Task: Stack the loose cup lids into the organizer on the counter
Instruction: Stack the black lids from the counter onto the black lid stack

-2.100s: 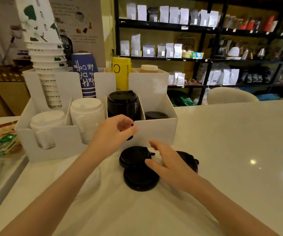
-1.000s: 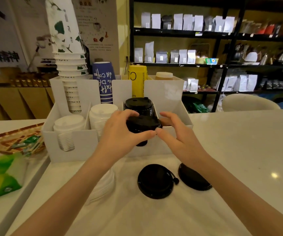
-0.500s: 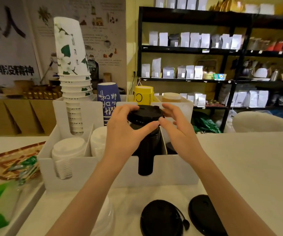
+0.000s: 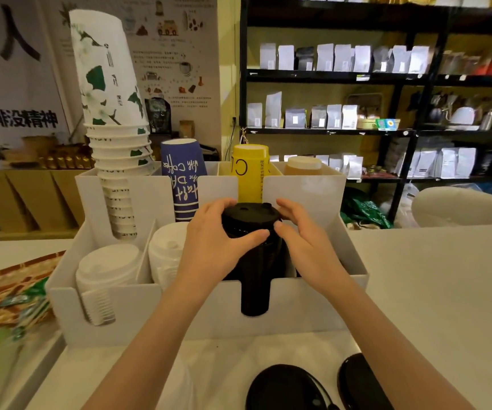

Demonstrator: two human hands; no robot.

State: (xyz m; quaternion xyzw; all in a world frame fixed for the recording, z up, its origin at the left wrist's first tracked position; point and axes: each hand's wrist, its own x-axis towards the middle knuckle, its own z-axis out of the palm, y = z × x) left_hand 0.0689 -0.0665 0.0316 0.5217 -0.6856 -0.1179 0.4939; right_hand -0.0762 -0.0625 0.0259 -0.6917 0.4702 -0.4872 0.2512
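Note:
A white organizer (image 4: 304,315) stands on the counter with a tall stack of black lids (image 4: 253,261) in its third front slot. A black lid (image 4: 249,213) sits on top of that stack. My left hand (image 4: 212,244) wraps the lid's left side, thumb across the front. My right hand (image 4: 307,241) touches its right edge with fingers spread. Two loose black lids (image 4: 286,389) (image 4: 363,383) lie on the counter near me.
White lid stacks (image 4: 105,270) (image 4: 168,250) fill the organizer's left slots. Paper cup stacks (image 4: 111,122), a blue cup (image 4: 182,179) and a yellow cup (image 4: 249,173) stand in its back row. A basket (image 4: 8,288) sits at the left. Shelving (image 4: 386,131) lines the wall behind.
Both hands carried a black lid from the counter up to the black stack and lowered it onto the top. The view has moved closer to the organizer.

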